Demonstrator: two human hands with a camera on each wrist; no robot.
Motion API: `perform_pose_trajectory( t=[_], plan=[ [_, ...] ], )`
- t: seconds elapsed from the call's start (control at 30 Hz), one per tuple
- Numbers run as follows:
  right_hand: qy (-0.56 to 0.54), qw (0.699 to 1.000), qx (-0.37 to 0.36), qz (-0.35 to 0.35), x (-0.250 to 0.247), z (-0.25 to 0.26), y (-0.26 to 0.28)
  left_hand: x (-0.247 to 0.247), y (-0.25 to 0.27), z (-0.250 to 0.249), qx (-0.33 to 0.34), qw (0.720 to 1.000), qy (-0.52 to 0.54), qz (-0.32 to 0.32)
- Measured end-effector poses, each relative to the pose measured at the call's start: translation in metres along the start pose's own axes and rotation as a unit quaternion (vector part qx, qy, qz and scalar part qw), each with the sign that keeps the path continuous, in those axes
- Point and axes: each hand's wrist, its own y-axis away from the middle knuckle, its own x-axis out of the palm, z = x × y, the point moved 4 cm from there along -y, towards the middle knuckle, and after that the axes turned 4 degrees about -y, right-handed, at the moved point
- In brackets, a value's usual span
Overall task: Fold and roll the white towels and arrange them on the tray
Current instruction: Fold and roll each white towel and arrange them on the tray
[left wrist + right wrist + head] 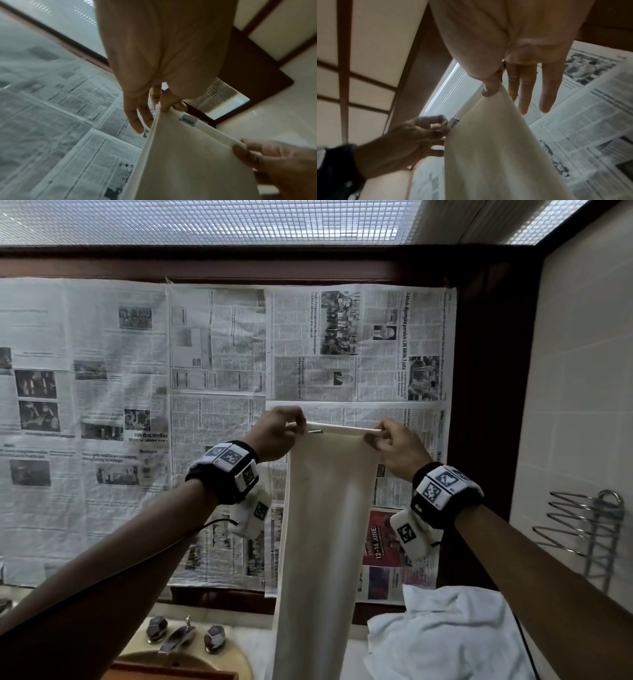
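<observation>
I hold a long white towel (325, 525) up in front of me, folded lengthwise into a narrow strip that hangs straight down. My left hand (294, 428) pinches its top left corner and my right hand (376, 436) pinches the top right corner, stretching the top edge taut between them. In the left wrist view the left hand (164, 108) pinches the towel (188, 162) beside a small grey label (187, 120). In the right wrist view the right hand (496, 89) pinches the towel (496, 155) with its other fingers straight.
A heap of crumpled white towels (445, 635) lies on the counter at lower right. Below the hanging towel are a faucet (178, 637), a sink basin (205, 660) and a brown wooden edge (171, 674). Newspaper (137, 405) covers the wall ahead. A wire rack (589, 529) hangs at right.
</observation>
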Motion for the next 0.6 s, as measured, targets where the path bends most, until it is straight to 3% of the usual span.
perform_pose_trajectory(
  t=[0.1, 0.33, 0.47, 0.6],
  plan=[
    [-0.115, 0.993, 0.012, -0.017, -0.004, 0.004, 0.016, 0.0, 0.011, -0.002, -0.034, 0.988, 0.152, 0.021],
    [-0.065, 0.989, -0.03, -0.128, -0.018, 0.027, 0.062, 0.002, 0.051, -0.024, -0.029, 0.964, 0.264, 0.001],
    [-0.12, 0.98, -0.011, -0.156, -0.035, 0.042, 0.084, 0.002, 0.068, -0.041, -0.057, 0.875, 0.478, 0.05],
    [-0.155, 0.975, -0.016, -0.161, -0.051, 0.057, 0.093, -0.002, 0.077, -0.053, -0.056, 0.845, 0.524, 0.088]
  ],
)
